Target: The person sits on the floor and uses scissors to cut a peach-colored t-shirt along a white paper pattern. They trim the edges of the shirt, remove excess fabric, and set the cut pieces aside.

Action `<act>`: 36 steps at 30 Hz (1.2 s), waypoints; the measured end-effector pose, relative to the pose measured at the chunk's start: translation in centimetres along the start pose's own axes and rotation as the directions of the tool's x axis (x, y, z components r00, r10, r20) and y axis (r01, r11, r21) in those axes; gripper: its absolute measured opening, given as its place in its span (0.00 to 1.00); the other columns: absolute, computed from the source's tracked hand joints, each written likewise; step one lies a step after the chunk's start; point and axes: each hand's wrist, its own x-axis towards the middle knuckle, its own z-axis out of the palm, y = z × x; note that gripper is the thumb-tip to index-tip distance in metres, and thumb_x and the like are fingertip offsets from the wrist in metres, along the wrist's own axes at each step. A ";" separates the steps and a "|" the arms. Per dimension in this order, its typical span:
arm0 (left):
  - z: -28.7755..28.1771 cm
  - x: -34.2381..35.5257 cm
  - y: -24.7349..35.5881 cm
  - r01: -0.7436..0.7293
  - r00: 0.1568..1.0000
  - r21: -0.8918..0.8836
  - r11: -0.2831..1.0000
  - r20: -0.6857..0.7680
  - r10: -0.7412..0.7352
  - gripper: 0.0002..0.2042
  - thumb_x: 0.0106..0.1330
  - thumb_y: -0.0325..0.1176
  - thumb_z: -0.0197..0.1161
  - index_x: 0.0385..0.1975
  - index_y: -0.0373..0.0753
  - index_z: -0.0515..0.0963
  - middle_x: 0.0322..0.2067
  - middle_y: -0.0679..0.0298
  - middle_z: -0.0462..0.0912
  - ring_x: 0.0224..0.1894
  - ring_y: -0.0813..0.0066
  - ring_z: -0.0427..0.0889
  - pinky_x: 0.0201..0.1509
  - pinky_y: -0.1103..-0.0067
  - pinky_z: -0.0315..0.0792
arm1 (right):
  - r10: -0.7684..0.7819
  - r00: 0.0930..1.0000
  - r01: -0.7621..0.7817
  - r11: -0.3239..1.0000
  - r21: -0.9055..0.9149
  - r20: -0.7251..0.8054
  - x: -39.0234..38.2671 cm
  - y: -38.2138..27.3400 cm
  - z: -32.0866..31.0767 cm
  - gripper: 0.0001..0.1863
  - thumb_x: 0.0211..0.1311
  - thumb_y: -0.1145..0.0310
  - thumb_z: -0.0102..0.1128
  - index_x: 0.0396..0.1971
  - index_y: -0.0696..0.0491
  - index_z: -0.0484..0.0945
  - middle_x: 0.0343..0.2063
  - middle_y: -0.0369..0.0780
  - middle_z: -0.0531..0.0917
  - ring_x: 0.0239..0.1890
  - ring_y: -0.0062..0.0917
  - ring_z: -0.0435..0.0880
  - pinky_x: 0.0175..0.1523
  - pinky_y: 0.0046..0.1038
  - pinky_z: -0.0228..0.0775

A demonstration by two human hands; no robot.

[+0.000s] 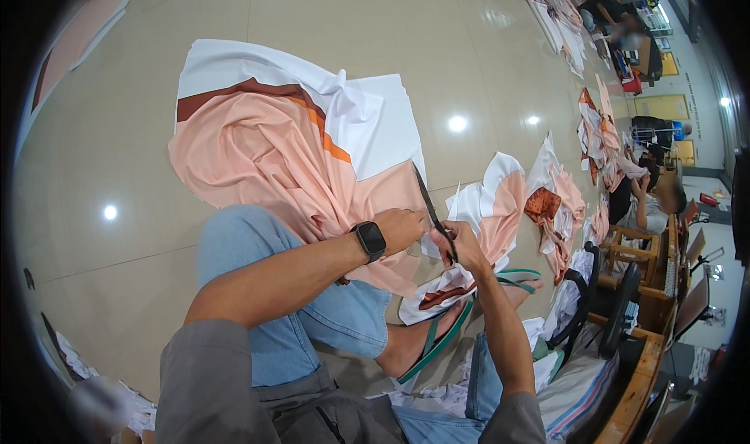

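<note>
A large piece of peach fabric (258, 147) with white, brown and orange bands lies in loose folds over the floor and against my bent knee. My left hand (400, 230), with a dark watch (370, 239) on its wrist, is closed on the fabric near its right edge. Just beside it, my right hand (459, 246) grips black scissors (426, 196) by the handles. Their blades point away from me along the fabric's right edge, against the white part. Whether the blades are parted is hard to make out.
Cut peach-and-white fabric (500, 206) lies right of my hands, with more heaps (556, 210) farther right. My sandalled foot (437, 338) is close below the scissors. Wooden tables (641, 374) line the right side. Another person (648, 202) sits there handling cloth.
</note>
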 end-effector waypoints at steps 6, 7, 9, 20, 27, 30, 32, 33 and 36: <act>0.2 0.2 0.1 0.008 0.997 -0.047 0.999 -0.070 -0.012 0.11 0.66 0.28 0.59 0.45 0.35 0.83 0.43 0.54 0.80 0.43 0.55 0.86 0.47 0.64 0.81 | -0.018 1.000 0.016 0.992 0.122 0.012 1.6 -0.4 -0.8 0.37 0.65 0.33 0.63 0.34 0.61 0.80 0.12 0.32 0.73 0.12 0.18 0.74 0.18 0.24 0.61; 0.5 0.1 0.1 0.016 0.994 -0.055 0.998 -0.108 -0.022 0.11 0.67 0.28 0.58 0.45 0.36 0.84 0.41 0.55 0.79 0.43 0.55 0.86 0.47 0.63 0.81 | -0.023 1.000 0.022 0.994 0.112 0.011 1.9 -0.6 -0.8 0.37 0.65 0.33 0.64 0.34 0.60 0.80 0.12 0.33 0.73 0.12 0.18 0.73 0.18 0.23 0.61; 0.8 0.2 0.1 0.019 0.998 -0.035 0.999 -0.057 -0.021 0.11 0.67 0.28 0.58 0.45 0.36 0.84 0.41 0.55 0.79 0.43 0.55 0.86 0.47 0.63 0.81 | -0.022 1.000 0.022 0.999 0.038 0.007 2.0 -1.0 -0.9 0.36 0.64 0.33 0.64 0.33 0.60 0.80 0.12 0.33 0.73 0.12 0.18 0.73 0.18 0.23 0.61; 0.5 0.2 0.0 0.001 1.000 0.020 1.000 0.027 -0.002 0.12 0.64 0.28 0.59 0.44 0.40 0.86 0.44 0.53 0.81 0.45 0.55 0.86 0.48 0.64 0.82 | -0.047 0.996 0.044 0.998 0.037 0.080 4.3 -3.5 -2.2 0.38 0.67 0.29 0.55 0.30 0.56 0.77 0.13 0.34 0.75 0.13 0.19 0.75 0.21 0.21 0.62; 0.6 0.2 0.0 0.001 1.000 0.012 1.000 0.004 -0.001 0.12 0.62 0.25 0.61 0.44 0.40 0.86 0.43 0.53 0.81 0.45 0.54 0.87 0.49 0.65 0.82 | -0.058 0.995 0.055 0.998 0.036 0.083 3.5 -2.9 -2.2 0.34 0.66 0.33 0.61 0.29 0.56 0.77 0.14 0.33 0.74 0.14 0.18 0.74 0.21 0.22 0.63; 0.1 0.3 0.3 -0.005 1.000 0.000 1.000 0.001 0.005 0.10 0.63 0.26 0.60 0.42 0.37 0.84 0.43 0.54 0.83 0.45 0.55 0.87 0.49 0.65 0.82 | 0.019 1.000 -0.018 0.998 -0.058 0.018 2.3 -0.6 -2.5 0.30 0.63 0.41 0.70 0.34 0.59 0.81 0.14 0.34 0.75 0.13 0.17 0.72 0.20 0.23 0.61; -0.3 0.1 0.3 0.002 1.000 -0.009 1.000 0.004 -0.002 0.09 0.63 0.27 0.60 0.40 0.36 0.84 0.43 0.54 0.84 0.45 0.55 0.88 0.48 0.66 0.83 | 0.076 0.997 -0.077 0.992 -0.095 -0.015 1.9 -0.3 -2.6 0.28 0.59 0.46 0.76 0.39 0.60 0.83 0.14 0.35 0.77 0.13 0.16 0.72 0.20 0.24 0.60; -0.3 0.1 0.3 -0.001 1.000 -0.016 1.000 -0.010 0.001 0.09 0.64 0.27 0.59 0.40 0.36 0.83 0.42 0.54 0.84 0.45 0.55 0.88 0.48 0.65 0.83 | 0.082 0.996 -0.083 0.988 -0.131 -0.016 1.8 -0.7 -2.7 0.29 0.58 0.46 0.76 0.39 0.60 0.84 0.15 0.36 0.78 0.14 0.17 0.73 0.21 0.25 0.61; -0.3 0.2 0.3 0.001 1.000 -0.021 1.000 0.019 -0.001 0.09 0.63 0.27 0.60 0.39 0.37 0.85 0.41 0.53 0.82 0.45 0.54 0.87 0.49 0.64 0.82 | 0.068 0.997 -0.072 0.964 -0.256 -0.027 2.3 -2.2 -3.7 0.30 0.56 0.45 0.78 0.38 0.61 0.84 0.17 0.38 0.81 0.17 0.20 0.76 0.25 0.27 0.65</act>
